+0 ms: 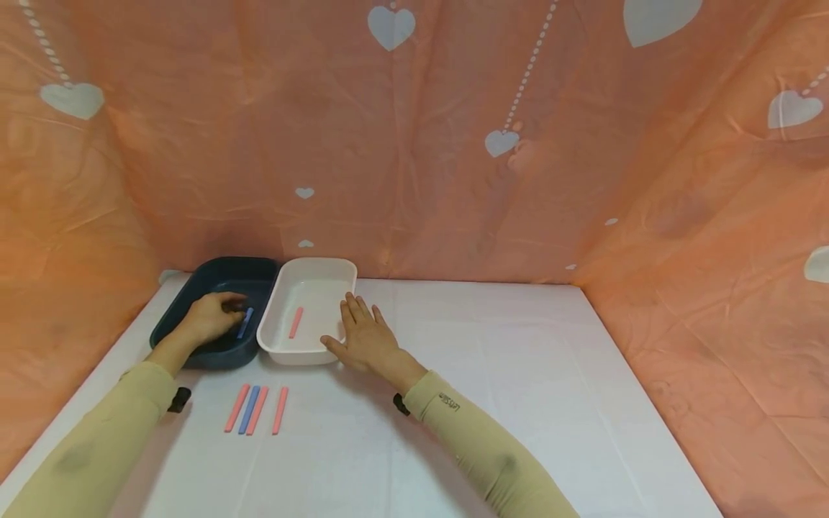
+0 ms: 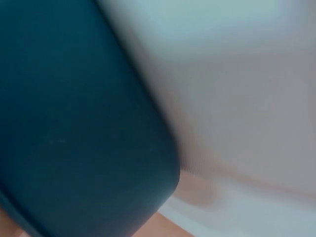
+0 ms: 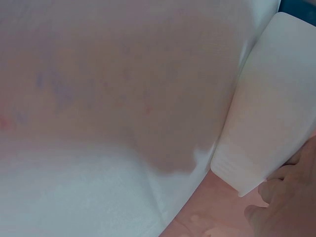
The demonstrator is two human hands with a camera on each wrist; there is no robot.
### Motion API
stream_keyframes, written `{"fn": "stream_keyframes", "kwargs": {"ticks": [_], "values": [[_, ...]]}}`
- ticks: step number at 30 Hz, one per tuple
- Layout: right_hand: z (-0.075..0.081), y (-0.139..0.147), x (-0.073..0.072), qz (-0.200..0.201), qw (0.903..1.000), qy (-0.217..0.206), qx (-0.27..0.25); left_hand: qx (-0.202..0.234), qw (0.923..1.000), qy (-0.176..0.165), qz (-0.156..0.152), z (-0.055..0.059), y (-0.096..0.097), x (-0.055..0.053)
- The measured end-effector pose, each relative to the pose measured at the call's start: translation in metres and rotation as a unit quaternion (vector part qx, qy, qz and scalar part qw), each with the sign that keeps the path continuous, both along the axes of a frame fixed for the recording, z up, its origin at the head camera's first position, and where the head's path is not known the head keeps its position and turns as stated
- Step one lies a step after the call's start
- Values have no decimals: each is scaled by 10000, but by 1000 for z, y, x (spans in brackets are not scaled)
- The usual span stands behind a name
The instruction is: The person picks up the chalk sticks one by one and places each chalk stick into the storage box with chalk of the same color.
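Note:
My left hand (image 1: pixel 212 316) reaches into the dark blue tray (image 1: pixel 167 316), its thumb and fingers apart. A short blue stick (image 1: pixel 245 324) lies in that tray beside the thumb; no grip on it shows. My right hand (image 1: pixel 368 338) rests with straight fingers on the right rim of the white tray (image 1: pixel 306 357), which holds one pink stick (image 1: pixel 296 322). In the right wrist view the right hand's fingers (image 3: pixel 284 172) touch the white tray's edge (image 3: pixel 266 103). The left wrist view shows mostly the dark tray's outer wall (image 2: pixel 89 123), with the left hand largely hidden.
Several sticks lie in front of the trays on the white tabletop (image 1: pixel 492 374): a pink stick (image 1: pixel 237 408), a blue stick (image 1: pixel 249 410) and more pink sticks (image 1: pixel 280 411). An orange curtain (image 1: pixel 440 173) with hearts hangs behind and at both sides.

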State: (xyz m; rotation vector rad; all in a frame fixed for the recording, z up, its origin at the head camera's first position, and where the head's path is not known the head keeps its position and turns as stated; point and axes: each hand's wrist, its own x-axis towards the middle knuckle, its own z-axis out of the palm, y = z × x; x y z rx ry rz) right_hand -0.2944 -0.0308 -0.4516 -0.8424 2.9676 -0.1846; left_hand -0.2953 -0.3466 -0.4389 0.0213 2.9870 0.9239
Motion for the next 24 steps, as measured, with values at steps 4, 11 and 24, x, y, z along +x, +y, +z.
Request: {"fn": "stream_keyframes", "kwargs": {"ticks": [4, 11, 24], "values": [[-1, 0, 0, 0, 10000, -19, -50, 18, 9998, 216, -34, 3, 4, 8], [0, 0, 1, 5, 10000, -19, -41, 61, 9987, 513, -16, 11, 13, 28], [0, 2, 2, 42, 9999, -48, -145, 377, 9905, 1318, 64, 21, 30, 67]]}}
